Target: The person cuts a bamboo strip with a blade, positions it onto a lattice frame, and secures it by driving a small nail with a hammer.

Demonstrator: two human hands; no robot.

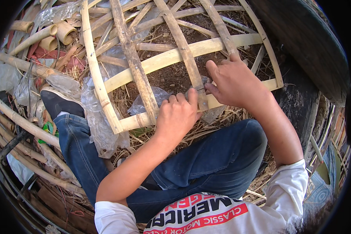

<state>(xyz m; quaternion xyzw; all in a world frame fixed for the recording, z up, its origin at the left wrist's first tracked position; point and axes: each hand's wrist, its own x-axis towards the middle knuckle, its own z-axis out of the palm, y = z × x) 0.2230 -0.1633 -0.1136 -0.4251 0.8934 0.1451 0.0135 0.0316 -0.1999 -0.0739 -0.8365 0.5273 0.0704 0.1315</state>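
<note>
Pale split-bamboo lattice frame [175, 54]: left hand [177, 115] curled around its lower strip, right hand [232, 84] pinching the crossing just beside. Crumpled clear plastic sheet [101, 124] lies left of the grip, dry straw [222, 117] beneath.

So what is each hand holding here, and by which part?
Both the left hand and right hand grip the bamboo lattice frame at a strip crossing on its near bottom rail.
</note>
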